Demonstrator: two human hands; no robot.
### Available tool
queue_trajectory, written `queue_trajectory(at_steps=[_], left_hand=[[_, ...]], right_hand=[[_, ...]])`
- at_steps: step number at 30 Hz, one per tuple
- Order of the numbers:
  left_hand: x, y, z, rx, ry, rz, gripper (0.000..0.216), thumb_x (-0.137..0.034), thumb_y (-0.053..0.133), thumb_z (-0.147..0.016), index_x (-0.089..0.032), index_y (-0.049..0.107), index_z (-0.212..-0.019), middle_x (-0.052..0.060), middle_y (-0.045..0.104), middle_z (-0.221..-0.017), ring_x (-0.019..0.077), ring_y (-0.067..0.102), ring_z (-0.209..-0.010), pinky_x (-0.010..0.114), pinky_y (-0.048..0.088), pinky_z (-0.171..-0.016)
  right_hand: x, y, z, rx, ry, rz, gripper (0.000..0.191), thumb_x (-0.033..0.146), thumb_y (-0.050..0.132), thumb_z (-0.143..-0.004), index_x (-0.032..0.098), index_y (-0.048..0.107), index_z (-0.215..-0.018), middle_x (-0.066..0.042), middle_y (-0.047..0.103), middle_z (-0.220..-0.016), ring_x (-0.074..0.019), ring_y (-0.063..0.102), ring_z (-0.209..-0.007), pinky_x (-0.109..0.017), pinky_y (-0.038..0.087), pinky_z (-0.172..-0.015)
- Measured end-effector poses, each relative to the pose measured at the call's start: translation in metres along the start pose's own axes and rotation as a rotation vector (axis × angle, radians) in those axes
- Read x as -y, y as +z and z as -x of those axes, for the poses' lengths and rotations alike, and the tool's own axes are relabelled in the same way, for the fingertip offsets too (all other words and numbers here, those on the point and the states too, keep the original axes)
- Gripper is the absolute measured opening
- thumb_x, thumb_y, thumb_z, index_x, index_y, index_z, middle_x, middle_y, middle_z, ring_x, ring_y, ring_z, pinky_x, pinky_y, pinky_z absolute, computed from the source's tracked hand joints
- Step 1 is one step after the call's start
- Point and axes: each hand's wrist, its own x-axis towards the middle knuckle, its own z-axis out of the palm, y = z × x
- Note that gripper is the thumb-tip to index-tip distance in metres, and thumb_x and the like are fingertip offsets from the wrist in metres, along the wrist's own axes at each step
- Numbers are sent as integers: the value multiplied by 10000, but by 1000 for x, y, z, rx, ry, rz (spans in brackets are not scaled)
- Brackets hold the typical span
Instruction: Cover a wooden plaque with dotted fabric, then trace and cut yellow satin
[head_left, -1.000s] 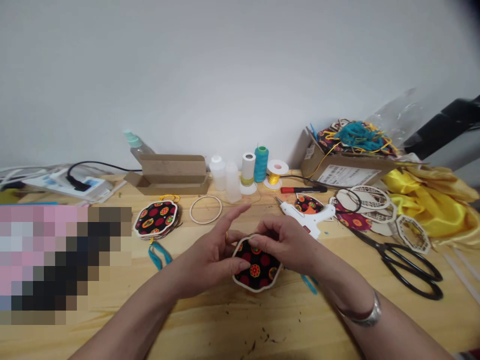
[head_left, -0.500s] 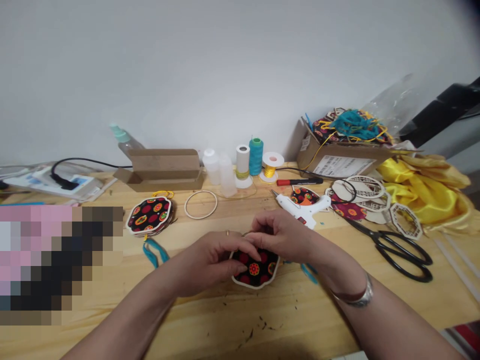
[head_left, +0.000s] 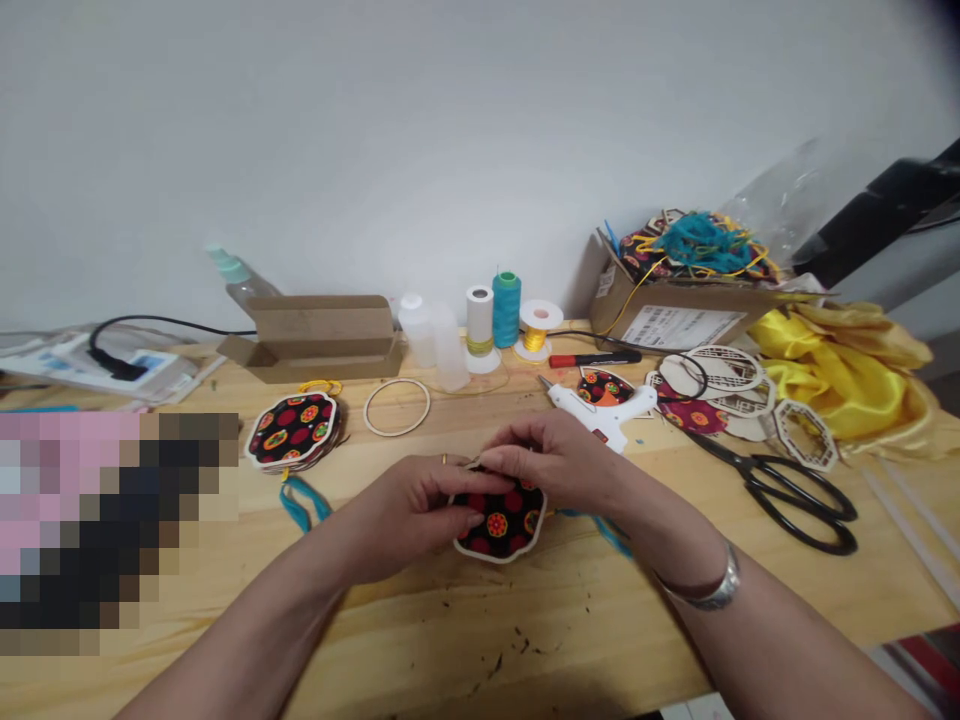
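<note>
A black fabric-covered piece with red and orange flowers lies on the wooden table in front of me. My left hand curls over its left side, fingers closed on its top edge. My right hand pinches the same top edge from the right. A teal cord trails out from under my right wrist. The upper half of the piece is hidden by my fingers.
A stack of similar flowered pieces, a teal cord and a wooden ring lie to the left. A white glue gun, black scissors, thread spools, small bottles, cardboard boxes and yellow fabric stand behind.
My left index finger, stretched out a second ago, has curled down onto the piece. Both hands stay on the piece's top edge, which has slid slightly left in view.
</note>
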Motion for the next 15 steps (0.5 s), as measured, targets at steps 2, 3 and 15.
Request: queue_trajectory(at_steps=[2,3,15], left_hand=[[-1,-2,-1,-102,-49,69,401,-96,626,-726,-348,715,-1024,-45,744,-1038,167,690,-917,278,529,-828],[-1,-3,-1,-157,-67,95,392,-107,635,-721,-355,717,-1012,-52,743,-1039,165,691,-917,281,529,-836],[1,-11,-3,-518,-90,187,369,-256,710,-712,-274,703,-1080,12,737,-1065,206,676,-948,357,513,-892]], right_hand=[[1,-1,1,-218,-99,49,231,357,581,-853,160,681,-920,-9,656,-736,-124,557,-640,-248,431,-567],[3,-1,2,-351,-167,91,213,322,597,-852,159,669,-969,-19,660,-783,-133,568,-685,-262,445,-609],[2,24,8,-331,-623,767,162,120,506,-901,141,660,-852,-56,635,-820,-212,483,-838,-370,380,-738]])
